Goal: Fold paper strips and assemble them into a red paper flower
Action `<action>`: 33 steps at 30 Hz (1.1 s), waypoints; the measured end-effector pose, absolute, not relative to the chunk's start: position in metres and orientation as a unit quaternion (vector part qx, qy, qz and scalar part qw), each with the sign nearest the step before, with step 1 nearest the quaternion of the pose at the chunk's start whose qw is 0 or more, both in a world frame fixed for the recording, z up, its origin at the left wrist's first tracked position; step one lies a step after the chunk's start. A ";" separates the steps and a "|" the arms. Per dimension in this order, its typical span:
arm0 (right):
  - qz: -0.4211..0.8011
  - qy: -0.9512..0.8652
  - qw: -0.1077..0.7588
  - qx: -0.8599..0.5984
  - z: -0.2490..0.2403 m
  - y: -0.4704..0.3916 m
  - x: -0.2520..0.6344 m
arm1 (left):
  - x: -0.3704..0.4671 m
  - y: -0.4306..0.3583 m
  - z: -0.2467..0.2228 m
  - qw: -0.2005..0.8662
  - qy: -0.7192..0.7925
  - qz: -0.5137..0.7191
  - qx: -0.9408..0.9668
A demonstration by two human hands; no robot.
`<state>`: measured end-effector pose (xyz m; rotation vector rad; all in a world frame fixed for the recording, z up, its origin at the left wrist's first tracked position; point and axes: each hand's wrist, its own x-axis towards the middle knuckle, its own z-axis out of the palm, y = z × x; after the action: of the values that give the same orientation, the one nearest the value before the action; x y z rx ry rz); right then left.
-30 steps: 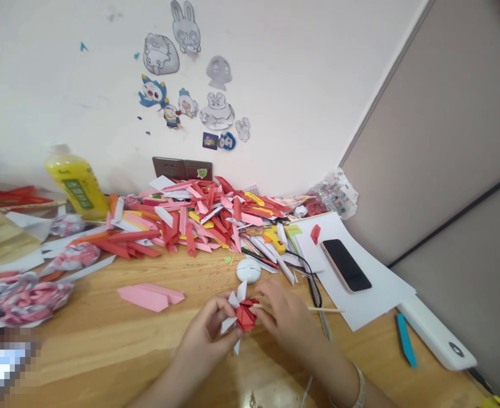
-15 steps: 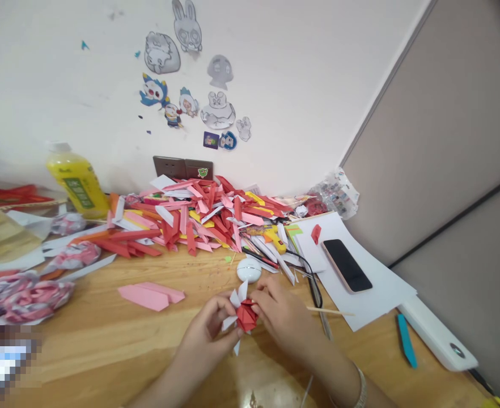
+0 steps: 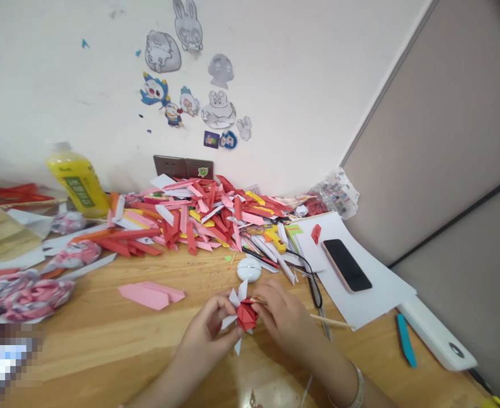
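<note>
A folded paper flower (image 3: 246,315) with a red centre and white pointed petals is pinched in my left hand (image 3: 211,326), thumb below and fingers above. My right hand (image 3: 279,311) is closed round a thin wooden stick (image 3: 331,322). The stick's tip touches the red folds at their upper right, and its other end sticks out behind the hand to the right. Its middle is hidden by my fingers. Just beyond the flower sits a white rounded case (image 3: 249,270).
A heap of folded paper strips (image 3: 207,209) lines the wall, beside a yellow drink bottle (image 3: 80,184). To the right are a yellow glue gun (image 3: 273,237), a phone (image 3: 347,265) on white paper (image 3: 360,311) and a white device (image 3: 439,337). Pink folded pieces (image 3: 150,295) lie at left.
My right fingers have shifted slightly, and the stick's tip now shows at the red folds. Its far end has tilted down a little. My left hand and the flower stay nearly still.
</note>
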<state>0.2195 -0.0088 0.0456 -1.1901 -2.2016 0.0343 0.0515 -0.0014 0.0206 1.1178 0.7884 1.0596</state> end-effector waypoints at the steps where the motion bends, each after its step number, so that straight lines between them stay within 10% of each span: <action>1: 0.003 -0.835 0.319 -0.449 0.045 -0.009 0.219 | 0.052 -0.001 0.020 0.647 0.345 0.468 0.493; 33: -0.015 -0.828 0.310 -0.467 0.050 -0.010 0.219 | 0.051 -0.002 0.020 0.649 0.344 0.472 0.487</action>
<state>0.2192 -0.0102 0.0499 -1.2339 -2.1859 -0.0400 0.0512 -0.0020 0.0195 1.1079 0.7829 1.0738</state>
